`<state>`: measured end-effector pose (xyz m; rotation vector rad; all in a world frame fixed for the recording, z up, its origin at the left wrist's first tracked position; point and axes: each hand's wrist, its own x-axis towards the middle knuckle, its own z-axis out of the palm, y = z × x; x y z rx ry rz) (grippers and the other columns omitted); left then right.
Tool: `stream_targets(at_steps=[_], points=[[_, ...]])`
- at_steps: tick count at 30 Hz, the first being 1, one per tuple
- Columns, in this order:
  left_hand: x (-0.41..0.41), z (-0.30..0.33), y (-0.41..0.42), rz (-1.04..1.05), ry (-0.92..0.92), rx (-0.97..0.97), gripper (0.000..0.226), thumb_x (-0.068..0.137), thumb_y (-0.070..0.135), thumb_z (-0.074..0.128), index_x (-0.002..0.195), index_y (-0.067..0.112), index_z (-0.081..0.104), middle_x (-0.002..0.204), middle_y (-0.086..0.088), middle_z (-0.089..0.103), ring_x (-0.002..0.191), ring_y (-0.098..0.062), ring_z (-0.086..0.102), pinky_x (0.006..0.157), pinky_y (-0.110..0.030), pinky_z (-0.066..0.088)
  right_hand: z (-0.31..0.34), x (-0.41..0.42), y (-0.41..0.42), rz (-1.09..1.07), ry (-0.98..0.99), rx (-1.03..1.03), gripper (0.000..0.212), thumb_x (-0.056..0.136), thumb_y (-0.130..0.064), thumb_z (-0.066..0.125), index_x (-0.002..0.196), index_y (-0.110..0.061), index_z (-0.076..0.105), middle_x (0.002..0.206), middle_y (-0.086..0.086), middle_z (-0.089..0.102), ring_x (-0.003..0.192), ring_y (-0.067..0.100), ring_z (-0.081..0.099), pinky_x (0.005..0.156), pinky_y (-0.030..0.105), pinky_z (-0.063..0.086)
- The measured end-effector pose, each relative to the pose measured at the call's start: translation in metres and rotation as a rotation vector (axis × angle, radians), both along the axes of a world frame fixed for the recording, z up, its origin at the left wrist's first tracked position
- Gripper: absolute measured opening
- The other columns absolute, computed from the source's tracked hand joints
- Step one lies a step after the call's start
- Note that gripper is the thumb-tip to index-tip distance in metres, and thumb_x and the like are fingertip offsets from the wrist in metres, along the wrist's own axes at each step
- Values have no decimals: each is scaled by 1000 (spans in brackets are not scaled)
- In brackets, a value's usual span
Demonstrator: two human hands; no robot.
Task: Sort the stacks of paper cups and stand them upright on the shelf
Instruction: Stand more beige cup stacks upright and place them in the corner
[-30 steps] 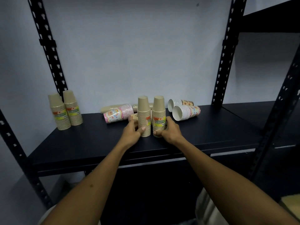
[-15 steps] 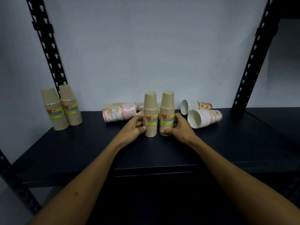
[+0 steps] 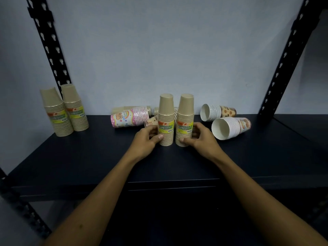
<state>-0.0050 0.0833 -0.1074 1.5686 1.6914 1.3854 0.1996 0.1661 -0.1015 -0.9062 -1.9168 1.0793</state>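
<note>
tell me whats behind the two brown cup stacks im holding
Behind the two brown cup stacks, a pink patterned stack and a plain brown stack lie on their sides. More cup rims peek between; the rest is covered.
</note>
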Motion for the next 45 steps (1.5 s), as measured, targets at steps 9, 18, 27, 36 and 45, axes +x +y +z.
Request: stream_targets(at_steps=[9,18,27,36,45], points=[[2,2,-3,-26,-64,-1,55,84,12,72,134,12,49,123,-3,64,113,-11,61,100,-29,47,3,1,-3,3,-2,33,59,78,-10,79,130,-13,54,120,-1,67,108,7,65,97,29,52],[6,2,-5,4,-20,-4,46,83,15,73,126,13,55,121,-2,65,111,-10,61,99,-28,48,3,2,-8,0,7,45,56,77,-13,81,127,-15,55,116,-4,68,103,2,65,85,14,53],[7,3,-7,28,0,-1,46,81,18,75,123,15,56,118,0,66,106,-7,63,94,-24,49,3,2,-7,-6,-3,66,55,76,-15,81,125,-16,56,113,-5,68,102,3,65,88,20,54],[8,3,-9,53,25,3,50,81,20,76,125,12,56,118,1,66,105,-7,63,91,-21,49,3,2,-7,-2,-5,77,54,77,-15,81,124,-16,56,111,-7,68,99,0,65,85,15,54],[10,3,-16,77,58,20,45,80,21,77,121,14,59,116,1,68,103,-6,64,90,-18,50,4,1,-11,9,-10,95,54,77,-14,81,124,-14,56,110,-5,67,98,0,64,82,13,53]])
